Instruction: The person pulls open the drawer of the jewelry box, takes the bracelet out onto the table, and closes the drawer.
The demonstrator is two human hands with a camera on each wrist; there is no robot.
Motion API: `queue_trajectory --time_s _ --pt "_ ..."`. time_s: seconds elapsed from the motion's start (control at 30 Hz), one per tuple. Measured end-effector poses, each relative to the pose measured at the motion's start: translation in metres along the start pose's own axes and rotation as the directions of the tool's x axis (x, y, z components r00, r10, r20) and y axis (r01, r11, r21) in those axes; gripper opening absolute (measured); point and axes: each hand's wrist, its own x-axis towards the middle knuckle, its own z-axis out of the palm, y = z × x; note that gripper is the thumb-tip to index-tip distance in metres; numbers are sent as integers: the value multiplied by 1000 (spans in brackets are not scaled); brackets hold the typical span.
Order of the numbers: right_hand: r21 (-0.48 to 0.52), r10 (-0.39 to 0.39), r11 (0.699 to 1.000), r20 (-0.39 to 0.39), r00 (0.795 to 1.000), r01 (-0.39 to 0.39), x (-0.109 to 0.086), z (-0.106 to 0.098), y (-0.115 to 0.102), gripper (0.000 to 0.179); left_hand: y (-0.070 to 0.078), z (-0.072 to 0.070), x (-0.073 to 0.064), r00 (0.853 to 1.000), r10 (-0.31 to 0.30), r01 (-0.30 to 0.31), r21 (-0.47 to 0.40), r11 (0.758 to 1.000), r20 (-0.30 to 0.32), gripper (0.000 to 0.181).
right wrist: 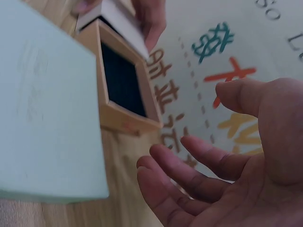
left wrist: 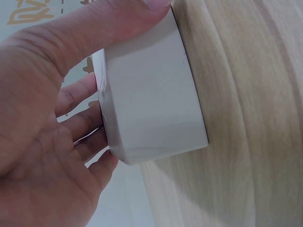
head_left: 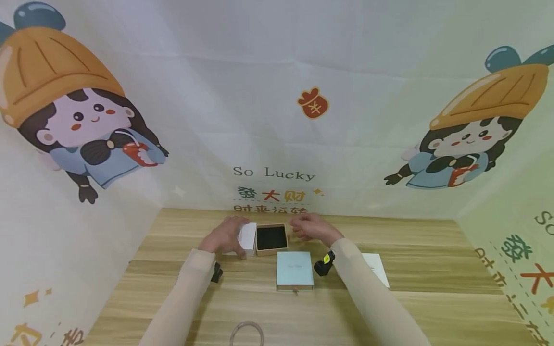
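And the left hand [head_left: 225, 235] hides part of the white box [head_left: 248, 238], its print too small to read! Nearer the wearer, between the hands, the lettering on the pale blue box [head_left: 295, 269] defeats the eye, and the right wrist view crops its side. Past the right hand [head_left: 315, 227], a sleeve [head_left: 368, 293] masks part of a white card [head_left: 376, 268]; nearer than both, a clear ring [head_left: 246, 323] is cut by the bottom edge!

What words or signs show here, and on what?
"So Lucky": cloth
"發大财": cloth
"时来运转": cloth, bottom edge hidden
"So", "發", "大": cloth's right side
Cloth's lower left: characters cut off
Red bag print: sign unclear
Blue box, white box, white item: marks too small or blurred
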Motion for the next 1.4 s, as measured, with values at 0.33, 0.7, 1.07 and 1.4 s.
queue_trajectory --time_s 0.33,0.7,1.07,1.4 --pt "-136 9 991 11 1000 -8 17 5 16 29 -1 -1 1 1000 -8 8 3 1000 -1 104" --pt "-164 57 985 -38 998 -62 31 20 19 17 -1 0 3 1000 -9 9 22 1000 -4 102" --pt "-128 51 990 -93 994 -63 33 27 21 14 0 1 1 1000 -14 14 16 1000 11 105" --pt "-55 100 993 -101 990 -106 34 33 19 14 0 0 0 1000 -23 23 -7 1000 2 104"
